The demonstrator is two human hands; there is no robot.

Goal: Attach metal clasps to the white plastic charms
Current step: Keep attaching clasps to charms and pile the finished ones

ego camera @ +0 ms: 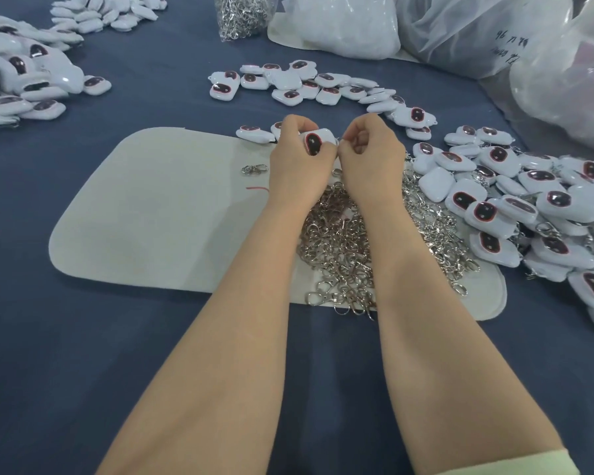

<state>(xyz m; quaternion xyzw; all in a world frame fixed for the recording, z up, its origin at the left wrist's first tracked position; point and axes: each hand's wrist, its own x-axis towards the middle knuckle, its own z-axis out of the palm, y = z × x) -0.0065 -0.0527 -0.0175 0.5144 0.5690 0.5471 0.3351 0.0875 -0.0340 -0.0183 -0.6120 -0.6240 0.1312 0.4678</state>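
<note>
white plastic charm (pixel 314 142), dark oval face ringed red, held above the far edge of a pale felt mat (pixel 151 217). left hand (pixel 297 145) grips it, fingers (pixel 302 124) curled over the top, thumb below. right hand (pixel 371 145) just beside, touching the left; its fingers (pixel 359 140) curled tight, pinching a small metal piece (pixel 339 138) against the charm's right edge. piece too small to tell its shape. loose heap of metal clasps (pixel 343 248) on the mat under both forearms. single clasp (pixel 254 169) lies apart to the left of the wrists, a short red thread (pixel 258 188) near it. mat sits on a desk (pixel 83 337) covered in blue cloth. big pile of charms (pixel 528 207) at right, some with clasps showing among them. curved row of charms (pixel 306 85) beyond the hands. another pile (pixel 24 84) far left. clear bag of clasps (pixel 242 13) at the far edge, pale plastic bags (pixel 477 29) to its right.
</note>
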